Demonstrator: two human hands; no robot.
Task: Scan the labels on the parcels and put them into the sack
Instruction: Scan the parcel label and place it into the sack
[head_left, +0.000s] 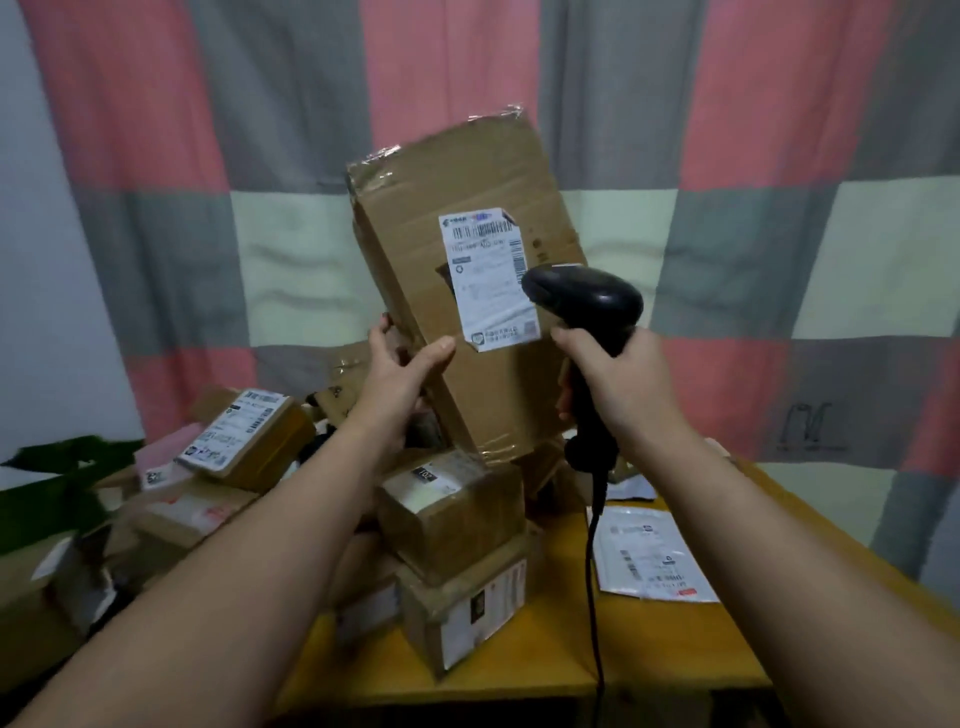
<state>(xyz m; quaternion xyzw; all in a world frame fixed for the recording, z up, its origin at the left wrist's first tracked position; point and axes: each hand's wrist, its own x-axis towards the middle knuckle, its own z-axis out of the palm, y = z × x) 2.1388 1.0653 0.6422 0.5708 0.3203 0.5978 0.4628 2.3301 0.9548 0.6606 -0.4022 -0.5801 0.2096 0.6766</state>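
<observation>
my left hand (400, 374) grips box (467, 291) upright, label (488, 280) facing me | my right hand (618, 374) wraps scanner (587, 306), aimed at label to read it

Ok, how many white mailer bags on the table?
2, right of the box pile: a large mailer by the table edge, a smaller mailer behind it. Others may be hidden.

Makeshift home sorting room: checked curtain (130, 156), wooden table (561, 649) (heaped parcels (447, 514))

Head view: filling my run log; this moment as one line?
left hand: holds tall brown cardboard parcel | right hand: grips black handheld scanner | aim: white label
</observation>
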